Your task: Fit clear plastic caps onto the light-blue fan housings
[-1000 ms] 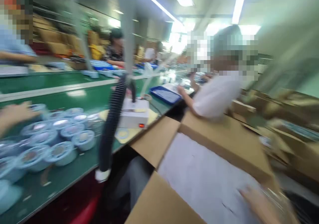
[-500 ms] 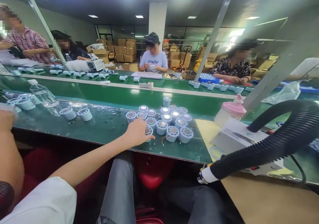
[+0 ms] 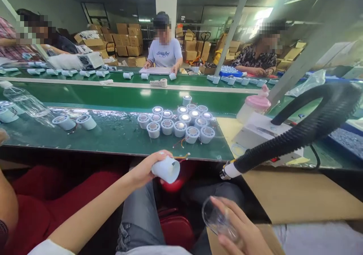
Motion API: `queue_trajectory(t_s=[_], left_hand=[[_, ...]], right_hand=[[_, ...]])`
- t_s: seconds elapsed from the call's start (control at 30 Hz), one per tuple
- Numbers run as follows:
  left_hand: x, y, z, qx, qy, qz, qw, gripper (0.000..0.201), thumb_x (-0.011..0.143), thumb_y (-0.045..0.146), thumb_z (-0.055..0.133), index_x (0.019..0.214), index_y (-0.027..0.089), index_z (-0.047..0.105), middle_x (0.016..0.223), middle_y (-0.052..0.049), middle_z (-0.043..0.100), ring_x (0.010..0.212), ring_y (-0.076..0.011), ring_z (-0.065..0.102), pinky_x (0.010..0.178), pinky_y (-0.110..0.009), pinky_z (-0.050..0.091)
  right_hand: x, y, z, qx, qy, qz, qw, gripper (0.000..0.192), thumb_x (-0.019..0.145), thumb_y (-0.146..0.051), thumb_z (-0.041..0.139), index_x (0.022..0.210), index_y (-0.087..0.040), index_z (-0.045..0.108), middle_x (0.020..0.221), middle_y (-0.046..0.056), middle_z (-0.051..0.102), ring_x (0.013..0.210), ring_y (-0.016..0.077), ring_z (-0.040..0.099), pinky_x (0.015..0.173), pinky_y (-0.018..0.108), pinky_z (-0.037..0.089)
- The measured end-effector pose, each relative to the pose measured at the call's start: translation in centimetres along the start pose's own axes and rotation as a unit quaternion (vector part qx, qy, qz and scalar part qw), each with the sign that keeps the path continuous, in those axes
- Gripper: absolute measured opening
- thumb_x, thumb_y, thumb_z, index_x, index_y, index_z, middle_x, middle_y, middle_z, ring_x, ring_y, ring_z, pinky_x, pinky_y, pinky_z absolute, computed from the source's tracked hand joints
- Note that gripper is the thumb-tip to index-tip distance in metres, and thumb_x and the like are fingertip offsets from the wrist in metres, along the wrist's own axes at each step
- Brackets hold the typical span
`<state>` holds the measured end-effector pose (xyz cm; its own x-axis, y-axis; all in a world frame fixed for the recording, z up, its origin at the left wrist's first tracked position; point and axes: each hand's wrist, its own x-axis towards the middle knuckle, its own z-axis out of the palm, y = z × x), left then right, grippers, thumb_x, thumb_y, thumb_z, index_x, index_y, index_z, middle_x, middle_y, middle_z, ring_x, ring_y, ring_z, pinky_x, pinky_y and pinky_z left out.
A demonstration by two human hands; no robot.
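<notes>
My left hand [image 3: 145, 169] is closed around a light-blue round fan housing [image 3: 168, 170], tilted so that its open end faces right and towards me. Thin wires with a small white plug [image 3: 187, 155] stick out behind it. Over my lap, at lower right, my right hand [image 3: 245, 228] grips a clear, round, cup-like plastic piece [image 3: 210, 214]; the fingers cover part of it. Several similar housings [image 3: 180, 129] stand in a cluster on the green bench [image 3: 121, 134], round grilles upward, some with wires trailing.
A black corrugated hose [image 3: 283, 147] with a metal nozzle arches from a white box [image 3: 255, 132] at right. A pink-lidded jar [image 3: 256, 105] stands behind it. At left lies a clear bottle [image 3: 27, 102] beside more housings. Co-workers sit across the conveyor [image 3: 113, 94]; a neighbour's arm shows at left.
My left hand has picked a housing from the near side of the cluster and brought it back over my lap. My right hand has come into view with the clear piece.
</notes>
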<state>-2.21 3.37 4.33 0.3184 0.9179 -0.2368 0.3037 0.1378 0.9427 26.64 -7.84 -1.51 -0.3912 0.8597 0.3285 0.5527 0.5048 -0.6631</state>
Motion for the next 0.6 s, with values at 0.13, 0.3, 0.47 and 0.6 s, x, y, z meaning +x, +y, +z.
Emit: queue_trajectory(t_s=[0.13,0.3,0.47,0.6], left_hand=[[-1.0,-2.2,3.3,-0.137,-0.123,-0.073,0.98,0.043,0.08,0.049,0.04,0.092,0.013,0.057,0.079,-0.008,0.062,0.061,-0.0156,0.057,0.054,-0.026,0.044],[-1.4,-2.5,4.2,-0.165,-0.221,-0.047,0.96,0.035,0.076,0.033,0.057,0.107,0.017,0.052,0.104,-0.008,0.065,0.084,-0.0173,0.06,0.071,-0.026,0.045],[-2.0,-1.6,3.7,0.079,-0.261,0.108,0.956,0.045,0.076,0.011,0.059,0.118,0.023,0.05,0.115,-0.003,0.062,0.106,-0.0179,0.056,0.093,-0.029,0.04],[-2.4,-1.7,4.0,0.161,-0.173,0.153,0.96,0.036,0.078,0.017,0.062,0.112,0.021,0.054,0.11,-0.003,0.059,0.096,-0.0178,0.056,0.086,-0.029,0.043]], right_hand=[[3.3,-3.7,2.0,-0.153,0.033,-0.046,0.987,0.05,0.087,-0.024,0.057,0.136,-0.025,0.05,0.126,0.017,0.055,0.108,0.0306,0.06,0.082,0.043,0.058],[5.0,-3.9,3.1,-0.219,0.014,0.039,0.975,0.05,0.079,-0.014,0.062,0.128,-0.021,0.058,0.137,0.022,0.044,0.103,0.0368,0.056,0.075,0.051,0.057],[5.3,-2.9,2.5,-0.11,-0.04,0.069,0.991,0.023,0.074,-0.005,0.066,0.091,-0.02,0.07,0.13,0.014,0.052,0.112,0.0327,0.053,0.086,0.046,0.053],[5.4,-2.9,1.5,0.008,-0.09,0.086,0.992,0.012,0.076,-0.012,0.07,0.072,-0.02,0.062,0.126,0.009,0.054,0.111,0.0264,0.056,0.089,0.039,0.05]])
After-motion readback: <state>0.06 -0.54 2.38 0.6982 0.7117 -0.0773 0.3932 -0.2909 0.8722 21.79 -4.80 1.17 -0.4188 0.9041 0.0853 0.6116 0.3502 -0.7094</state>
